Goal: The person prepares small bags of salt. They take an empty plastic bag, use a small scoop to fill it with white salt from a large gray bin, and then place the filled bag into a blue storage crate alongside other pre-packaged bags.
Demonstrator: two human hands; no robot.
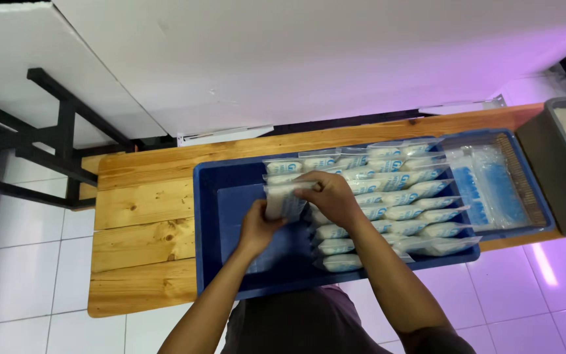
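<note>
Both hands meet over the left half of a blue plastic crate (207, 229) that sits on a wooden slatted table (142, 223); between them is one clear pouch (282, 200) filled with white powder, its blue printed patch facing the row at 3 o'clock. The left hand (257, 228) grips the pouch's lower end from 7 o'clock, fingers curled narrowly around it; the right hand (331, 196) closes over its upper edge from 2 o'clock, thumb and fingers pinched on the plastic. The pouch stands nearly upright on its edge, its long axis running from about 12 to 6 o'clock, tilted slightly so the top leans toward 1 o'clock; it sits just beside the leftmost packed pouches, over the bare crate floor.

The packed pouches (401, 196) fill the crate's middle and right in overlapping rows, each a clear rectangular bag with white contents and a blue label band; their long axes lie roughly 9 to 3 o'clock, sealed clear ends pointing toward 3 o'clock. At 3 o'clock of these rows lies a stack of empty flat bags (486, 187), clear with blue print. A grey bin (545, 177) holding white powder stands at the table's far right end.
</note>
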